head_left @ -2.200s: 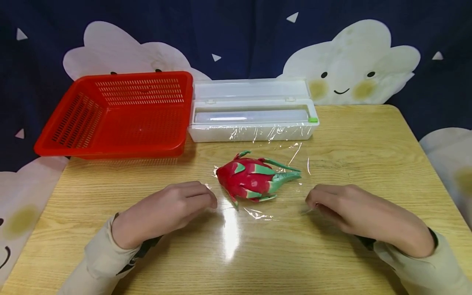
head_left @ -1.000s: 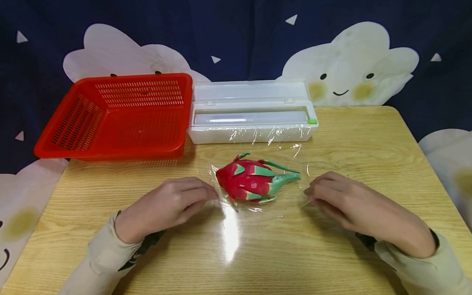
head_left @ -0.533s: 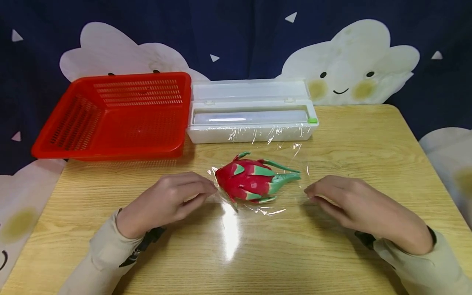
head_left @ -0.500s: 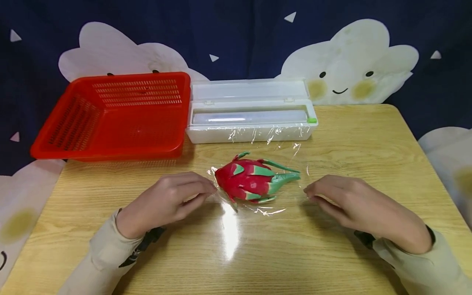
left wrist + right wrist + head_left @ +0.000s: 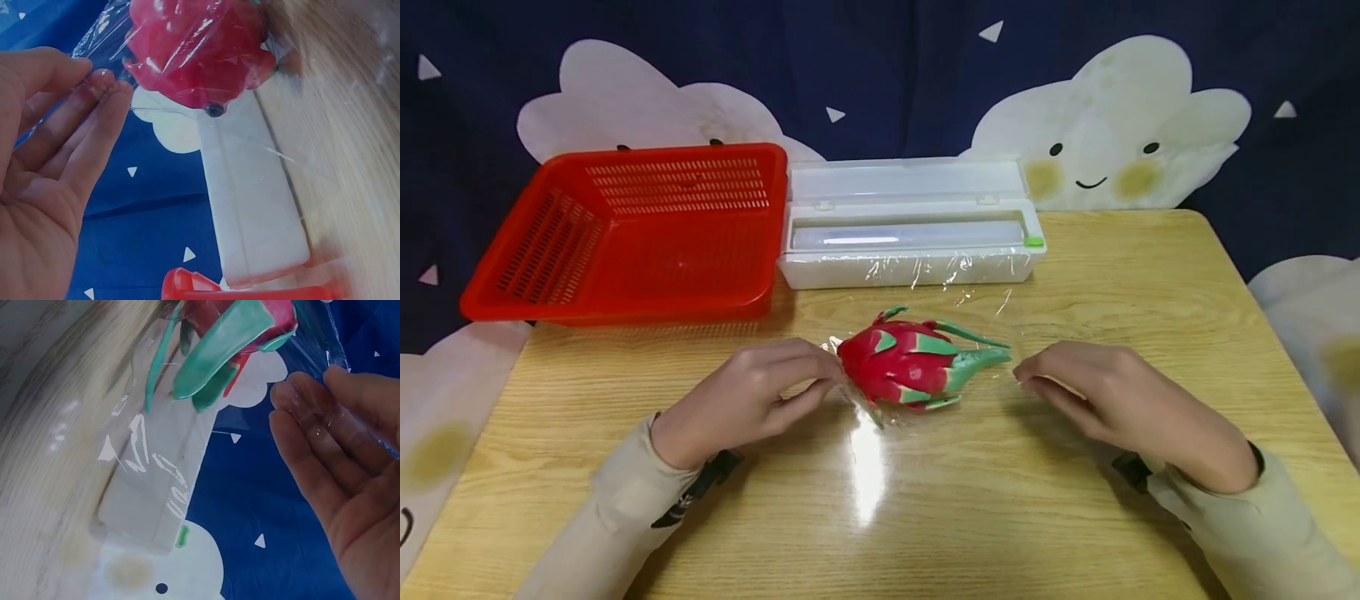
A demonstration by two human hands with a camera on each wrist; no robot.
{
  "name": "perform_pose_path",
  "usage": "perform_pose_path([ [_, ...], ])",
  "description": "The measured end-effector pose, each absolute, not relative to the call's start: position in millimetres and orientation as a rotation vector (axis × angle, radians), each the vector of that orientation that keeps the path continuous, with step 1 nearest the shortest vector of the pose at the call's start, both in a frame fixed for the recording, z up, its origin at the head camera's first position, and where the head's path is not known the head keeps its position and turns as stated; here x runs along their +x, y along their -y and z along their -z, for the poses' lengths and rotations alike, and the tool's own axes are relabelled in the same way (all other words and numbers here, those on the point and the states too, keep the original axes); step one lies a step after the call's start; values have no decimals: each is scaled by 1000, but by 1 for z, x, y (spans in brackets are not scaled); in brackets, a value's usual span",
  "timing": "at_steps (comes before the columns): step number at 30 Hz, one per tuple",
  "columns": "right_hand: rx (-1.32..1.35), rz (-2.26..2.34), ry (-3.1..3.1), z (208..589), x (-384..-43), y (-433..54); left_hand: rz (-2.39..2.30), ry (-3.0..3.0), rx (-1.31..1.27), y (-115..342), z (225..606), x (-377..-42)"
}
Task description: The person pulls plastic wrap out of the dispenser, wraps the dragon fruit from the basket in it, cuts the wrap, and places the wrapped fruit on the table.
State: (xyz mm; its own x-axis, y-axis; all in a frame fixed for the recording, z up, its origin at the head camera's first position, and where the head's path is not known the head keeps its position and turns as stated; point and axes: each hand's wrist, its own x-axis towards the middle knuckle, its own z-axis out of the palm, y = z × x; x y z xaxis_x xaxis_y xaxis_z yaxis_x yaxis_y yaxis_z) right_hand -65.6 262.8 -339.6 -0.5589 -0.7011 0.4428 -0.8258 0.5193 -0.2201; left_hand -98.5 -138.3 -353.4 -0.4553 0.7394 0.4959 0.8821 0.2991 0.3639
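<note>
A red dragon fruit (image 5: 917, 367) with green-tipped scales lies on its side at the middle of the table. Clear cling film (image 5: 861, 406) runs from the white dispenser box (image 5: 850, 273) toward the hands and lies around the fruit. Thumb and fingers of my left hand (image 5: 760, 392) pinch a film corner beside the fruit's red end. On the other side, my right hand (image 5: 1108, 392) pinches the other corner near the green tips. Both wrist views show film bunched at the fingertips. Whether the film passes under or over the whole fruit is hard to tell.
The box's lid (image 5: 910, 179) stands raised behind, with a film roll (image 5: 910, 236) inside and a green tab (image 5: 1034, 242) at its right end. A red perforated basket (image 5: 625, 317) stands at the back left. Behind the table (image 5: 962, 533) hangs a dark blue cloud-patterned cloth.
Both hands, still pinching the film, have moved slightly away from the person, toward the box. The right hand has shifted a little left. The fruit has stayed in place.
</note>
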Motion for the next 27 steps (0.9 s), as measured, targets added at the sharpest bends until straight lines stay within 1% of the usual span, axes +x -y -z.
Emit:
perform_pose_path([
  [9, 1252, -538, 2444, 340, -72, -262, 891, 2314, -1485, 135, 353, -102],
  [27, 1333, -530, 2408, 326, -83, -243, 873, 2293, -1524, 126, 349, -110],
])
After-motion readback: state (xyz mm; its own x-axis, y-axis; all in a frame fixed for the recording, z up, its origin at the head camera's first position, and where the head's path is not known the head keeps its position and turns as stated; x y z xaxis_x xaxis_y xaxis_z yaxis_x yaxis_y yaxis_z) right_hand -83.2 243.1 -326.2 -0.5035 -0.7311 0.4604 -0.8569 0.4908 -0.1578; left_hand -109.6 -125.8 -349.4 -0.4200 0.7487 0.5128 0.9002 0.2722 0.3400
